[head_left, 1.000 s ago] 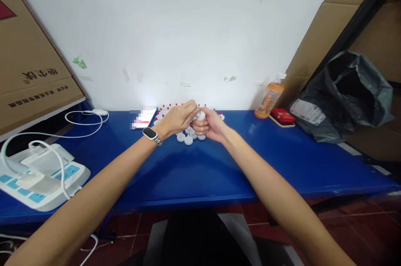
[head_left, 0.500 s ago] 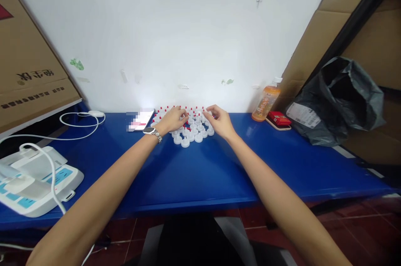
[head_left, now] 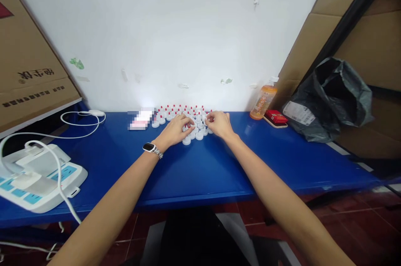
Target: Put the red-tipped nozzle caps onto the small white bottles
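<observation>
There are dozens of caps (head_left: pixel 199 135), one bottle (head_left: pixel 263 101).

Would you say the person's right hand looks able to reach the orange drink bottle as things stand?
Probably yes: the right hand is by the white caps, and the drink bottle stands farther right, with only blue tabletop visible between them.

Head cam; faces fwd & down over nr blue table (head_left: pixel 194 174); white wall (head_left: pixel 188 40) beyond.

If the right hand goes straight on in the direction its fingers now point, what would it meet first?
Most likely the white caps clustered just leftward of the right hand; depth is unclear there, so it may already be touching one.
</observation>
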`<state>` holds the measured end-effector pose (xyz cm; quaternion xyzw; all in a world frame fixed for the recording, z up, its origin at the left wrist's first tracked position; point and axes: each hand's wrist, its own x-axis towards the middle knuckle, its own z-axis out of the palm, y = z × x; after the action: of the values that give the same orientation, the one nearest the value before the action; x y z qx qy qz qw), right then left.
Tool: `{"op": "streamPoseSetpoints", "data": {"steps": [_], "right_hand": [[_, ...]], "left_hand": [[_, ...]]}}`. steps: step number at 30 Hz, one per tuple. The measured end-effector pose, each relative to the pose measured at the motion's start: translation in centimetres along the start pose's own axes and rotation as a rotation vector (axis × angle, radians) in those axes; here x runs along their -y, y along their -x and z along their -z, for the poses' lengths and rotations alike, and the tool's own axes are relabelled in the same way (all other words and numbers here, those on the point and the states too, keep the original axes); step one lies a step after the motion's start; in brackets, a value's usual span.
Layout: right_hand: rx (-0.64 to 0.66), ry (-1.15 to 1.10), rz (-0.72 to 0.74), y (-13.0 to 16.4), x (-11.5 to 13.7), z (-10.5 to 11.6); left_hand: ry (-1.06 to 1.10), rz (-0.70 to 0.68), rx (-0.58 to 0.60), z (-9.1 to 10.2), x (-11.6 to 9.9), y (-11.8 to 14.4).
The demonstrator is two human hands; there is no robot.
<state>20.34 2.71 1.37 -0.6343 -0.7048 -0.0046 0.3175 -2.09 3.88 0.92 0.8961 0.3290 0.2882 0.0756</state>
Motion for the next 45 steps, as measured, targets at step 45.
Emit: {"op": "streamPoseSetpoints", "data": {"steps": [45], "right_hand": [[0.352, 0.279, -0.077, -7.0, -0.9, -1.3]], "left_hand": [[0.049, 0.027, -0.042, 0.3, 1.1, -0.3]]}}
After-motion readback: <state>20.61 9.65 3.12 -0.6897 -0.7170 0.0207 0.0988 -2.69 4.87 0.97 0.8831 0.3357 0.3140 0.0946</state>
